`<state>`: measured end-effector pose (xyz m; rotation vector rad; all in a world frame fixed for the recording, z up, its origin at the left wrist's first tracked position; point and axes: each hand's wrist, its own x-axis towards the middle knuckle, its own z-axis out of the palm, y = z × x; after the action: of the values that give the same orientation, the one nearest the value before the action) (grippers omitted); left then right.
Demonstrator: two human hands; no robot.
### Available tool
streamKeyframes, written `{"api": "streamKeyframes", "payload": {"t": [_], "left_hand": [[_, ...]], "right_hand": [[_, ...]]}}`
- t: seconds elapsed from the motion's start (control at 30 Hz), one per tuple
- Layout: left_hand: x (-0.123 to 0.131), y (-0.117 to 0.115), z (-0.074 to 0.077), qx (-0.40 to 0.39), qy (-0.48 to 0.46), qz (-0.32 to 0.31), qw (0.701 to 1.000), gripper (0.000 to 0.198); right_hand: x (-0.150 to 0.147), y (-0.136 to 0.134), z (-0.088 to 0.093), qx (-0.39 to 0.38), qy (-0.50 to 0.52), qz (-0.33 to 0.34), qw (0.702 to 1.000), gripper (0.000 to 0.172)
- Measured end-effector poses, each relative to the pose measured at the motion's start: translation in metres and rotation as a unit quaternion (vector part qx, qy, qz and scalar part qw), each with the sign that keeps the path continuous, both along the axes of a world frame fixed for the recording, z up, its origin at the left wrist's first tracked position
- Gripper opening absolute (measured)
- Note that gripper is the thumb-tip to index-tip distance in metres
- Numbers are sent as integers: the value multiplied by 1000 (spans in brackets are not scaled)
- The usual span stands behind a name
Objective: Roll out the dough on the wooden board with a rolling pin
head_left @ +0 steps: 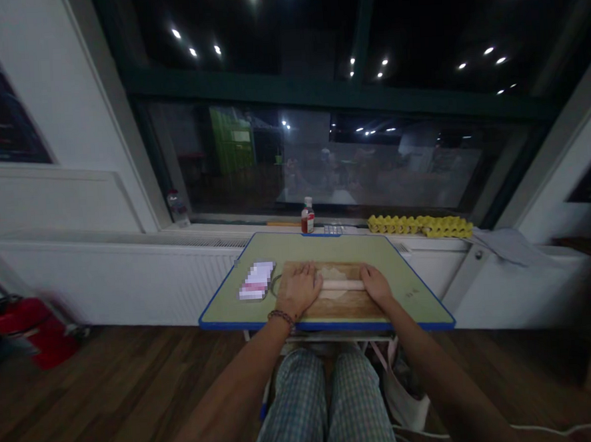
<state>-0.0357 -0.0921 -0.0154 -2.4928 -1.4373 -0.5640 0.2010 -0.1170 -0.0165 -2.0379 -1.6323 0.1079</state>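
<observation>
A pale rolling pin (343, 285) lies crosswise over a thin, flattened sheet of dough (333, 274). Both rest on a wooden board (353, 308). My left hand (300, 290) covers the pin's left end, its fingers pointing away from me over the board. At the other end, my right hand (376, 283) is wrapped round the pin, thumb side inward. What lies under each palm is hidden. Beside my left hand, a phone (257, 281) with a blurred-out screen lies on the table.
The small green table (408, 267) has a blue rim and stands against the windowsill. Along the sill are a bottle with a red label (308, 217), a yellow egg tray (418, 225) and a clear plastic bottle (177, 208). A red fire extinguisher (34, 330) stands on the floor at left.
</observation>
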Motion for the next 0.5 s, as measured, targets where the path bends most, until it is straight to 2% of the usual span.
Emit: {"api": "streamKeyframes", "payload": {"t": [0.1,0.23,0.37,0.5], "left_hand": [[-2,2,4,-4,-9,1,1000,51],[-10,5,12,-37,-27,10,999,50],[-13,10,12,-93,-22,13,995,49],[-6,14,8,-120,-11,10,993,50]], "right_hand": [[-8,5,-4,29,37,22,999,49],[-21,8,-2,25,15,57,998,49],[-31,9,7,-7,-39,33,999,47],[-40,18,17,10,-112,6,994,49]]}}
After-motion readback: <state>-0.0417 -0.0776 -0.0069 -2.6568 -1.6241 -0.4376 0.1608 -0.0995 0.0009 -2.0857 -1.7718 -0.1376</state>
